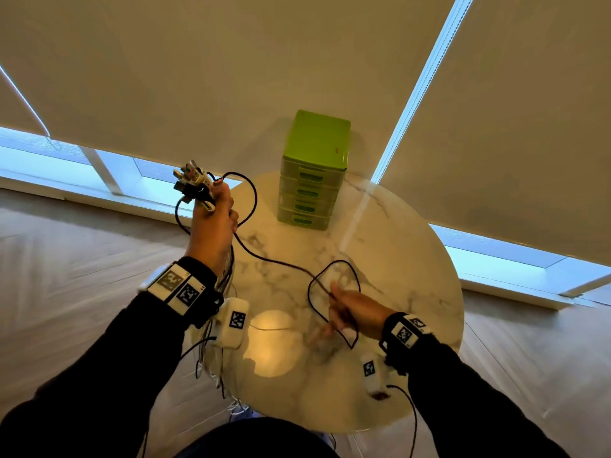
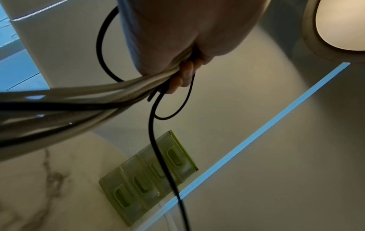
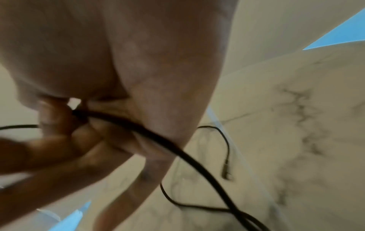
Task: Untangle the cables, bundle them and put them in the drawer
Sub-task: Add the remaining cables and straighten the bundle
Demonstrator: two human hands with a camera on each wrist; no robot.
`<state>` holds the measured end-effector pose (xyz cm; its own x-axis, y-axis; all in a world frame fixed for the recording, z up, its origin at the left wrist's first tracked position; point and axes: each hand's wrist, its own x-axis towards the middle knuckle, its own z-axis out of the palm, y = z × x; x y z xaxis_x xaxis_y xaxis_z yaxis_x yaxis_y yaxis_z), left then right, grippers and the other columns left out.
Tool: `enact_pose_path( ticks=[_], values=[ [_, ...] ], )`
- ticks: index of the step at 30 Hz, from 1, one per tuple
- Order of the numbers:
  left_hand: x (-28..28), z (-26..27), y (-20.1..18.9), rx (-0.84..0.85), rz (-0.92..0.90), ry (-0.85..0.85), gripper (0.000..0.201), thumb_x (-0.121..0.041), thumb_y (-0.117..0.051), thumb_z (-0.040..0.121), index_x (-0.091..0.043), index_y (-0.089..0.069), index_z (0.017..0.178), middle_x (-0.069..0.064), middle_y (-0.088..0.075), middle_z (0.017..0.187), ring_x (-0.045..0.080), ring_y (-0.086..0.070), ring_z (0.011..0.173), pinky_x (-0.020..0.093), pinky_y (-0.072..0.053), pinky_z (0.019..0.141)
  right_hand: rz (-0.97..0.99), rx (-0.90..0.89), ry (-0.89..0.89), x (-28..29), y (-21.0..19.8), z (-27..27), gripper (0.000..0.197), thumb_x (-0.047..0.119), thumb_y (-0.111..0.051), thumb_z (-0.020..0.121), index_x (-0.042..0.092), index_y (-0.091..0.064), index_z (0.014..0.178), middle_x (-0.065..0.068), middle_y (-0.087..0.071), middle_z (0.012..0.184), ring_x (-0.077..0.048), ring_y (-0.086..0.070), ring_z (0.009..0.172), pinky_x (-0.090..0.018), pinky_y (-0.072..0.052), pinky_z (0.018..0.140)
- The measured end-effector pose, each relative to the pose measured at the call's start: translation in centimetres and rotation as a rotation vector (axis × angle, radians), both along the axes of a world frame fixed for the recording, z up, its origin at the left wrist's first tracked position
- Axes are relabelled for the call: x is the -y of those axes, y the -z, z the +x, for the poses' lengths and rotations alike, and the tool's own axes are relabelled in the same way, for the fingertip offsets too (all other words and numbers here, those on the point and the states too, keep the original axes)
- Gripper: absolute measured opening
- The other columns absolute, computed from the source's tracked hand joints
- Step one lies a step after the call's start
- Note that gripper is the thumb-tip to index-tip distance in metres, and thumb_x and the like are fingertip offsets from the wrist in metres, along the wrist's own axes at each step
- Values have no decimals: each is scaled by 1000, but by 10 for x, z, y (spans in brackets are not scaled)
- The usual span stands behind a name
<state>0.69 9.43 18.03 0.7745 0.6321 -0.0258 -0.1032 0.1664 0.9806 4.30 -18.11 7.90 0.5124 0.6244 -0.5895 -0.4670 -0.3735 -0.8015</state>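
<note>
My left hand [image 1: 213, 223] is raised over the table's left edge and grips a bunch of white and black cables [image 2: 110, 95]. Their plug ends [image 1: 193, 183] stick out above my fist, and the rest hangs down past my wrist. One black cable [image 1: 274, 259] runs from that fist across the marble table [image 1: 396, 259] to my right hand [image 1: 350, 309]. My right hand pinches this black cable [image 3: 138, 129] low over the table, where it forms a loop [image 1: 330, 292]. Its plug end [image 3: 226, 170] lies on the tabletop. The green drawer unit [image 1: 312, 173] stands at the table's far side, drawers shut.
The round table stands close to a wall of drawn roller blinds [image 1: 231, 77] with a low window strip [image 1: 66, 160] beneath. A lamp's reflection [image 1: 274, 342] glows on the marble near me. Wooden floor [image 1: 82, 259] lies on both sides.
</note>
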Motion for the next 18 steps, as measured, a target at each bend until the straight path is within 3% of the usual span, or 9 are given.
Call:
enact_pose_path(
  ticks=[1, 3, 5, 7, 9, 12, 15, 18],
  values=[
    [3, 0, 1, -1, 4, 23, 33, -29, -44, 108, -25, -33, 77, -9, -27, 63, 9, -21, 53, 25, -18, 51, 12, 50, 96, 0, -5, 8, 57, 51, -37, 103, 16, -44, 59, -6, -42, 49, -22, -52, 46, -38, -55, 77],
    [15, -1, 2, -3, 4, 109, 30, -26, -44, 108, -26, -38, 79, -13, -31, 58, 7, -21, 52, 22, -20, 48, -31, 196, 262, -7, -16, 23, 48, 46, -43, 104, 18, -40, 65, -1, -33, 47, -16, -33, 37, -37, -49, 67],
    [33, -2, 10, -35, -2, 214, 24, -27, -46, 108, -26, -45, 84, -13, -33, 59, 7, -22, 52, 26, -17, 51, -122, 345, 415, -20, -34, 33, 42, 45, -47, 103, 18, -41, 72, 0, -35, 52, -14, -32, 42, -35, -45, 63],
    [50, -3, 19, -81, 18, 310, 18, -37, -51, 104, -28, -53, 89, -3, -28, 68, 10, -21, 57, 40, -13, 59, -151, 498, 474, -36, -51, 40, 41, 48, -45, 103, 20, -41, 74, 1, -37, 59, -14, -34, 50, -32, -40, 57],
    [65, -5, 23, -122, 35, 364, 19, -49, -53, 99, -33, -58, 91, 4, -25, 75, 12, -23, 58, 43, -13, 60, -122, 686, 419, -52, -67, 40, 37, 49, -41, 104, 25, -46, 76, 4, -42, 64, -12, -39, 55, -29, -40, 56],
    [78, -4, 22, -132, -7, 368, 23, -47, -46, 105, -31, -55, 91, 0, -26, 71, 10, -25, 55, 36, -17, 56, -171, 972, 198, -69, -78, 34, 30, 47, -37, 106, 32, -54, 86, 8, -57, 77, -11, -53, 71, -30, -44, 68],
    [83, -2, 19, -92, -99, 360, 28, -44, -44, 106, -19, -49, 95, -1, -25, 70, 11, -24, 58, 31, -22, 55, -265, 1034, 136, -72, -73, 30, 43, 49, -39, 104, 17, -62, 88, -2, -62, 79, -22, -57, 75, -39, -45, 72],
    [79, -3, 20, -111, -118, 359, 25, -42, -48, 106, -19, -51, 96, -1, -30, 70, 11, -27, 57, 28, -25, 53, -290, 1045, 165, -69, -68, 31, 48, 50, -43, 103, 11, -58, 79, -4, -55, 70, -20, -50, 66, -37, -39, 64]
  ],
)
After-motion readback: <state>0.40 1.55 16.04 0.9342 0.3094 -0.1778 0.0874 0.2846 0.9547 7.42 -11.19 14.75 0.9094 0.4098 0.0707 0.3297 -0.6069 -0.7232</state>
